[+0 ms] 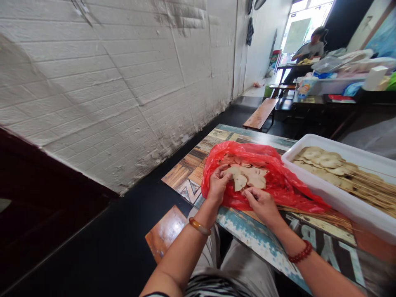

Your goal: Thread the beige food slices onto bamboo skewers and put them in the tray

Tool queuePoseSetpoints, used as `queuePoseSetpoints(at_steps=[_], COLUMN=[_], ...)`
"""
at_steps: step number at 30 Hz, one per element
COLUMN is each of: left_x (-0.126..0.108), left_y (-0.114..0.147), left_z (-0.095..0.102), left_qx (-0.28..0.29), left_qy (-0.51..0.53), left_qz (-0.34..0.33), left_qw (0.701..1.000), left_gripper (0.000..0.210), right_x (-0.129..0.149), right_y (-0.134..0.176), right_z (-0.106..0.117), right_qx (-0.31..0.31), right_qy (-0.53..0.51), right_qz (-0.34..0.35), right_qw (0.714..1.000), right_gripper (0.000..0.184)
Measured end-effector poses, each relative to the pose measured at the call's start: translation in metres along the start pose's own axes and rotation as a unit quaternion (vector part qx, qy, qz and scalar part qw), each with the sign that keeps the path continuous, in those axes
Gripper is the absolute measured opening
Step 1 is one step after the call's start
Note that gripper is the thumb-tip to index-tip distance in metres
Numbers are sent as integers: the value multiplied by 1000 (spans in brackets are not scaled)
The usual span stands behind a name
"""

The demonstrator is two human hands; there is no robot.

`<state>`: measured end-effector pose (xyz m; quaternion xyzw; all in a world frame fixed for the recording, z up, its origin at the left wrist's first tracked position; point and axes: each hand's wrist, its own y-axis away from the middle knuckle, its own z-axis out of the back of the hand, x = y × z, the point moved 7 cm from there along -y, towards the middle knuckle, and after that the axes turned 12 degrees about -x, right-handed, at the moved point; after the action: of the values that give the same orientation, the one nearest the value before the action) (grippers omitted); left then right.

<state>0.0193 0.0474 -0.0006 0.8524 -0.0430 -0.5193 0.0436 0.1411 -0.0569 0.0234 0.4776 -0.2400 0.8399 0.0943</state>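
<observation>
A red plastic bag [278,165] lies spread on the table, holding several thin, round beige slices [255,177] whose exact food kind I cannot tell. My left hand [219,183] is closed at the bag's left side, pinching one beige slice [239,182]. Close by on the right, my right hand [260,203] is closed in a pinch on a thin wooden skewer, its tip at the slice's lower edge. Whether the tip has pierced the slice I cannot make out. Several bare wooden skewers [321,216] stick out along the table, right of my right hand.
A white plastic tub [343,212] of skewered slices [328,163] stands on the table [182,173] to the right. Beyond are a wooden bench [261,113], a cluttered table and a seated person [311,49]. A white brick-pattern wall [123,82] runs along the left; a stool [167,231] is below.
</observation>
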Motion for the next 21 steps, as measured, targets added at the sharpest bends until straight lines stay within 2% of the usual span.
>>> queuePoseSetpoints(at_steps=[11,21], left_x=[8,12], left_y=[0,1], left_z=[3,1], left_qx=[-16,16], left_qy=[48,58], left_qz=[71,103], left_qw=[996,993], left_gripper=[53,52], right_x=[-1,-2], right_y=[0,0], right_z=[-1,-1], right_qx=[14,13], right_qy=[8,-8], right_qz=[16,8], right_qw=[1000,1000], right_gripper=[36,33])
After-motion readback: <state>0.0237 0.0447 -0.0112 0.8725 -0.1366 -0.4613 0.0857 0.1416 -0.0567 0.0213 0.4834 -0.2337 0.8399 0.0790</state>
